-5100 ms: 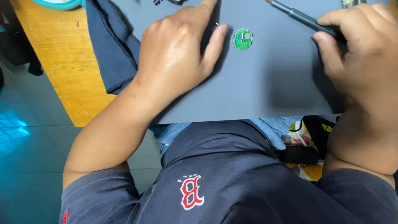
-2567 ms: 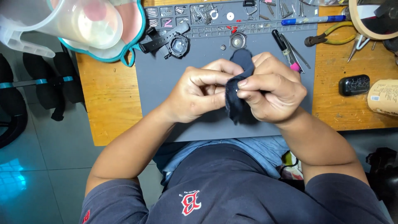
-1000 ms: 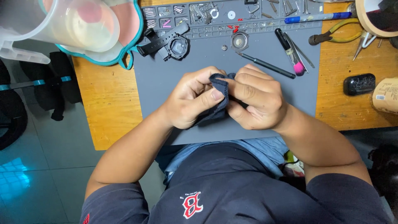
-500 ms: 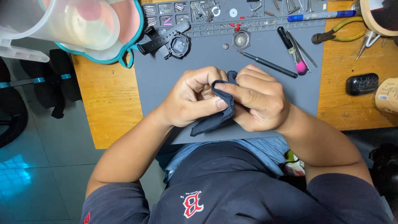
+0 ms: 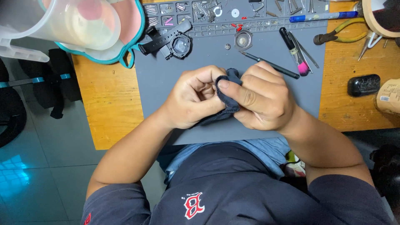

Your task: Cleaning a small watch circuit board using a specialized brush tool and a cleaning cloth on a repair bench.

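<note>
A wooden tabletop [image 5: 109, 104] carries a grey work mat [image 5: 166, 83]. Below it lies a glossy grey tiled floor [image 5: 46, 166], reflecting bluish light.

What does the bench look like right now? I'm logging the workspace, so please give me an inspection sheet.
Surface: grey work mat on a wooden bench.
Job's things: dark cloth bunched between both hands.
Clutter: black watch case with strap, round metal part, black pen-like tool, pink-tipped brush, pliers, clear jug, parts tray.
Hands: left hand and right hand shut on the cloth.
Cables: nothing seen.
Surroundings: tiled floor.
</note>
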